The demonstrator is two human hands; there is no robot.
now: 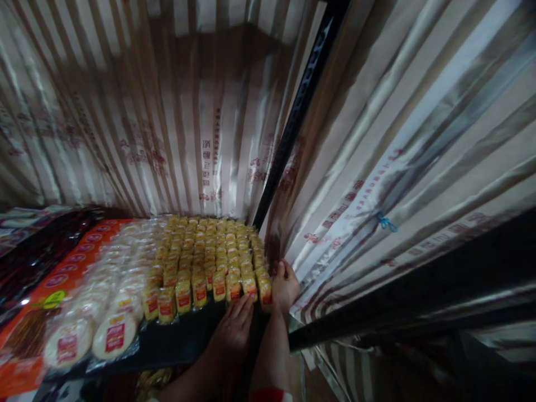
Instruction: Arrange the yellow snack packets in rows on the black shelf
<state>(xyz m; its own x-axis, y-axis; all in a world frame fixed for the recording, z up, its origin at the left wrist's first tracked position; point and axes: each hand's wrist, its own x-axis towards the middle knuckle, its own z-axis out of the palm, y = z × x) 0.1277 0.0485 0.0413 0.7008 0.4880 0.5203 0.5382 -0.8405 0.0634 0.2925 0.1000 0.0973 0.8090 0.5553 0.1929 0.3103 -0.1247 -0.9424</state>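
Two bare hands at the right end of a block of small yellow packets. Left hand (235, 326): fingers extended and held together, not gripping, fingertips against the lower front of the packets near the right end of the front row. Right hand (285, 287): upright at the block's right side, fingers partly bent, just beside the end packet; can't tell whether it pinches anything. Red cuff with a white edge (268, 395) on the right arm.

Yellow, block-shaped packets in clear shiny film (183, 293): standing upright, packed close in rows running back across a black shelf (184, 335). Red label low on the front faces, paler patch above it on several. Front edge isn't straight; film ends stick out between neighbours. Rear rows too dim to read.

Left of them, touching or nearly so: flat, round white pieces in clear film with red labels (115, 335), overlapping in two columns. Next, a glossy orange bag with a yellow-green oval (73, 262), brown strands showing at its lower end. Further left, shiny dark-red packs (50, 245), contents unclear.

Behind: beige pleated fabric with red print (188, 139), plus a black perforated post (288, 134) leaning in view. Blue tie (386, 223) on the fabric at right.
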